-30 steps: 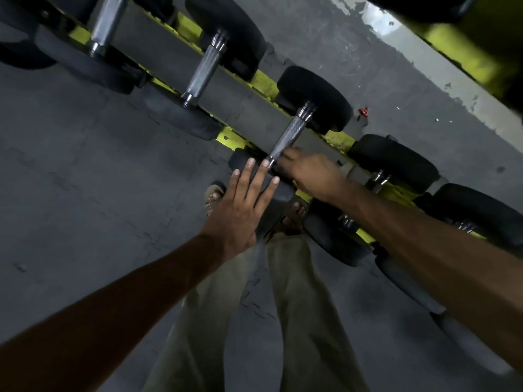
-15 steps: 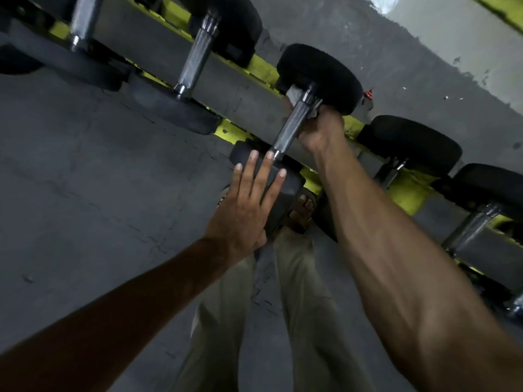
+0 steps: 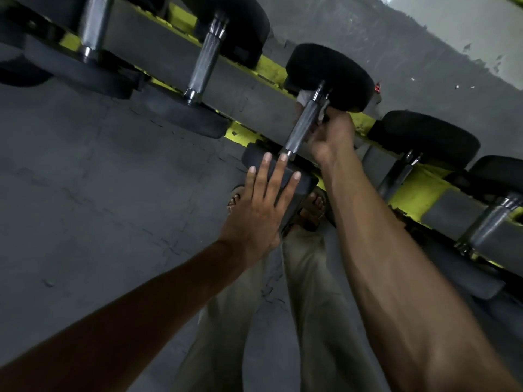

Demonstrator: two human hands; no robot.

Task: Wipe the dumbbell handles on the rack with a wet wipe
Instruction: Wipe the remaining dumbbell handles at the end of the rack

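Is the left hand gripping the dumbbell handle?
No, the left hand lies flat on the near weight head; the right hand holds the wipe against the handle.

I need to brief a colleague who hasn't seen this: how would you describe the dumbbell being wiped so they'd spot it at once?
Find the grey-and-yellow rack slanting across the top; the dumbbell sits mid-row. It alone has a right hand holding a white wet wipe round its handle and a left hand flat on its near head.
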